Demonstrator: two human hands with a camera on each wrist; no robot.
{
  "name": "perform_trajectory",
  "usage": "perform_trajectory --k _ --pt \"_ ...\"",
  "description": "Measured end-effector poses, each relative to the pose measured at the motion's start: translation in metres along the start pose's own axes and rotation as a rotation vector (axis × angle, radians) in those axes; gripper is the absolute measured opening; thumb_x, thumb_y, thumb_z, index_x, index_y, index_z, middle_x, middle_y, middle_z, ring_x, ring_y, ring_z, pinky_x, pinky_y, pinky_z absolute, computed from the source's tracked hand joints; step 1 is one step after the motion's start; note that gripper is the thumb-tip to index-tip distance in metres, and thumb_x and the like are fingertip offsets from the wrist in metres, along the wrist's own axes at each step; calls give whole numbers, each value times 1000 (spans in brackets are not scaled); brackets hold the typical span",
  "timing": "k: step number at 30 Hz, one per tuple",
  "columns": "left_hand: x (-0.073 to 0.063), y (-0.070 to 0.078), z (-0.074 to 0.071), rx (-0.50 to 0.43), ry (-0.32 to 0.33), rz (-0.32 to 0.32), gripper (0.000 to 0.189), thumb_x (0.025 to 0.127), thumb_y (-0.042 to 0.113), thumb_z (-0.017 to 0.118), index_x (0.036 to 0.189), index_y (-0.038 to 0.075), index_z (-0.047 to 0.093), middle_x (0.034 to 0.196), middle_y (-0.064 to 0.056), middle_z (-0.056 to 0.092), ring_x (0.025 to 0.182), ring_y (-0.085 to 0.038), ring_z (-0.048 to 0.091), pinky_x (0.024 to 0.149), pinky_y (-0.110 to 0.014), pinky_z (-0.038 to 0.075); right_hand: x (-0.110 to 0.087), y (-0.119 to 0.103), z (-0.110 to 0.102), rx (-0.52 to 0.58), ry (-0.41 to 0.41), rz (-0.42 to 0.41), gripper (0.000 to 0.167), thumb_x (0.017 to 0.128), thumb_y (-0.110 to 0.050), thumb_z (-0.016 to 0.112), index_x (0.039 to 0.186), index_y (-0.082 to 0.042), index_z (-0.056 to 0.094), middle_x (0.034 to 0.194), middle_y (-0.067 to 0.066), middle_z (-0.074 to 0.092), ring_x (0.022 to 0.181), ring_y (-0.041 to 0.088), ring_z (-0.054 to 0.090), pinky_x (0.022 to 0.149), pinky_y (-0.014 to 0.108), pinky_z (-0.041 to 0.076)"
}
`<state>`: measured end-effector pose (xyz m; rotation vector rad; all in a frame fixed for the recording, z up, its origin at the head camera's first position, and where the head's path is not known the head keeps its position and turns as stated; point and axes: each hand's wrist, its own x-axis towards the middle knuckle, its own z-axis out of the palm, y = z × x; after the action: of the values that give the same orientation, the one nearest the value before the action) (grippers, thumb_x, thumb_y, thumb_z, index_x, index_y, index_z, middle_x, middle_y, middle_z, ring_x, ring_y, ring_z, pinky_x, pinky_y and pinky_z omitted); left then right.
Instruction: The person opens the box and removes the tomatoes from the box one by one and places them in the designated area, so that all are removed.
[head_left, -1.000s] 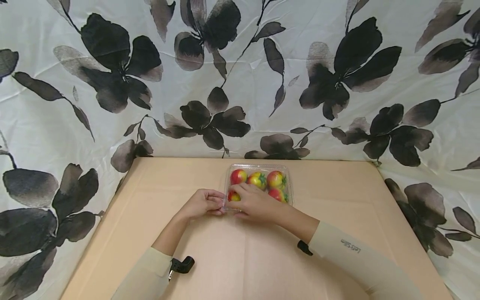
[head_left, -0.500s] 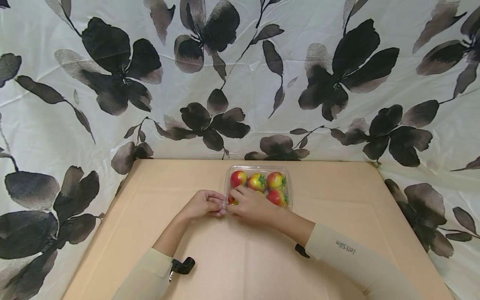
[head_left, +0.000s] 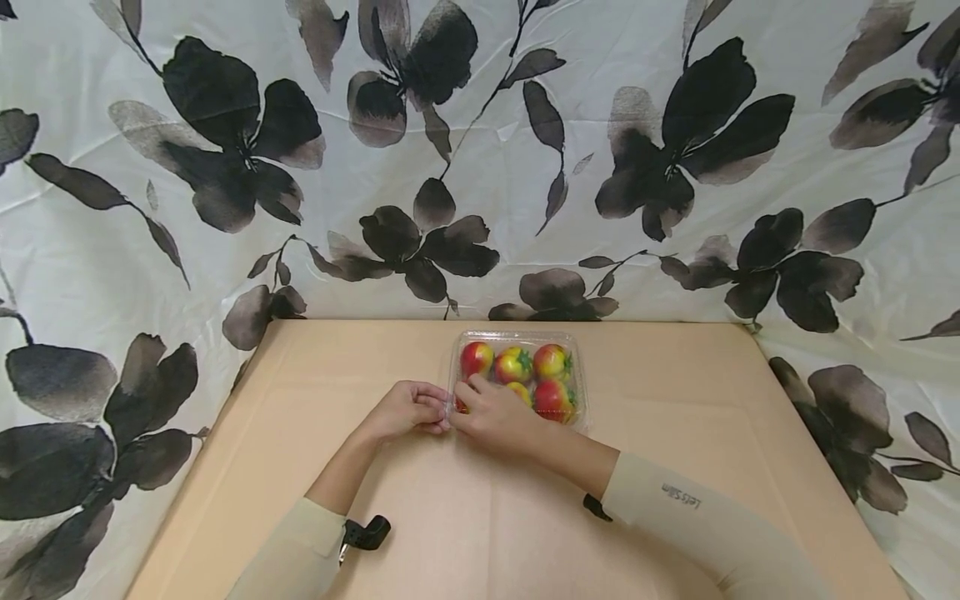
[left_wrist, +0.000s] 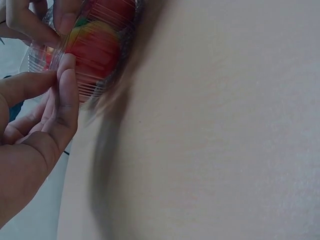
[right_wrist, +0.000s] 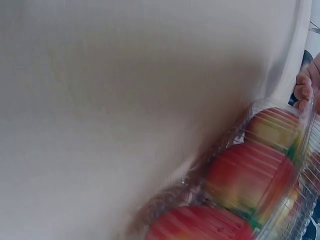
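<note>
A clear plastic fruit container (head_left: 517,336) stands near the table's far edge. Several red-and-yellow fruits (head_left: 553,400) with green leaves lie inside, seen through ribbed clear plastic in both wrist views. My left hand (head_left: 408,408) pinches the near left corner of the rim between thumb and fingertips, plainest in the left wrist view. Close beside it, my right hand (head_left: 502,419) reaches over the container's near side. Its curled fingers (left_wrist: 35,27) pinch the plastic edge at that same corner. The right hand hides part of the front row of fruit in the head view.
A light tan covering lies over the table (head_left: 480,517). Behind and at the sides hangs a white cloth (head_left: 555,208) with dark floral print. A black wrist camera (head_left: 367,532) sits under the left forearm.
My right hand has shifted slightly left and toward me along the container's near edge, uncovering more of the front fruit. My left hand stays at the corner.
</note>
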<state>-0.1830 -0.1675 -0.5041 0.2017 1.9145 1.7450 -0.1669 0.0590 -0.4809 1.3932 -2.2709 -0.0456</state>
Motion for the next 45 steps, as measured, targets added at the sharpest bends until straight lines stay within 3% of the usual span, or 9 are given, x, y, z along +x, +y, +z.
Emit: perform_trajectory --k 11,22,33,45 --pt "-2 2 2 17 19 13 34 93 -11 60 125 -22 54 84 -4 71 75 -14 75 73 -30 67 -2 -7 8 16 96 42 10 97 -25 69 97 -20 78 96 3 59 86 19 55 59 22 55" --pt "-2 -1 0 61 1 28 31 91 -12 58 120 -22 54 84 -9 70 73 -13 73 73 -31 67 -1 -14 7 17 62 56 13 98 -25 68 99 -18 79 98 2 58 88 16 56 67 18 59" --pt "-2 0 1 76 -15 31 23 88 -14 57 111 -18 56 78 -7 70 72 -15 73 70 -28 66 -1 -16 6 -24 68 46 13 97 -25 68 97 -17 79 96 1 58 86 14 56 62 15 57" --pt "-2 2 3 95 -24 47 20 89 -14 58 109 -17 57 79 -8 70 73 -15 73 71 -29 67 0 -18 8 -22 135 91 11 93 -21 70 93 -15 79 94 0 59 80 14 56 56 18 57"
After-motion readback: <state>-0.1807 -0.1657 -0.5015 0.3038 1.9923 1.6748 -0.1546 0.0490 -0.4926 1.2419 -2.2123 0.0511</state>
